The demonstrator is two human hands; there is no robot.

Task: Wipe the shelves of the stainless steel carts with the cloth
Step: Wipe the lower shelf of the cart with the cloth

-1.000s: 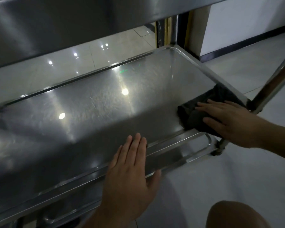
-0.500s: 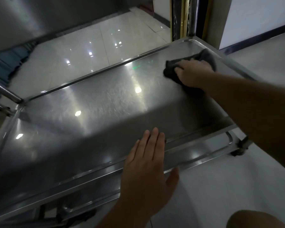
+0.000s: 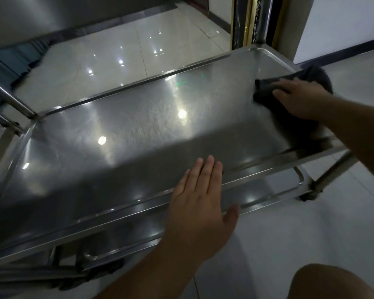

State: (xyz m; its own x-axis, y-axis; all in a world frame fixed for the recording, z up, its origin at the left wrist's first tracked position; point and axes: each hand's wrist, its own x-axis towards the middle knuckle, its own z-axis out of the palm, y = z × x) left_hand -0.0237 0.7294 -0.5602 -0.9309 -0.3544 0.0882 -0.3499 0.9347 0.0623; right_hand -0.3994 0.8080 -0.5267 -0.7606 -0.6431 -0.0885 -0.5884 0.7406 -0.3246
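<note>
Resting flat, left hand (image 3: 200, 201) lies palm down on the near rim of the cart shelf (image 3: 121, 152), fingers straight and together over the edge, thumb out to the side, holding nothing. A knee (image 3: 324, 281) shows nearer than this hand, to its right. Below the left hand a lower shelf (image 3: 257, 190) of the same cart shows, with a caster wheel (image 3: 308, 196) off to its right on the tiled floor (image 3: 289, 234). Farther out, right hand (image 3: 300, 98) presses on the dark cloth (image 3: 268, 88), fingers spread flat on top; cannot tell whether any curl round it. Cloth sits on the shelf at its far right end, bunched beyond the right hand against the rim. Ceiling light reflections dot the steel between both hands. Beyond the right hand stands a gold-trimmed post (image 3: 246, 20).
</note>
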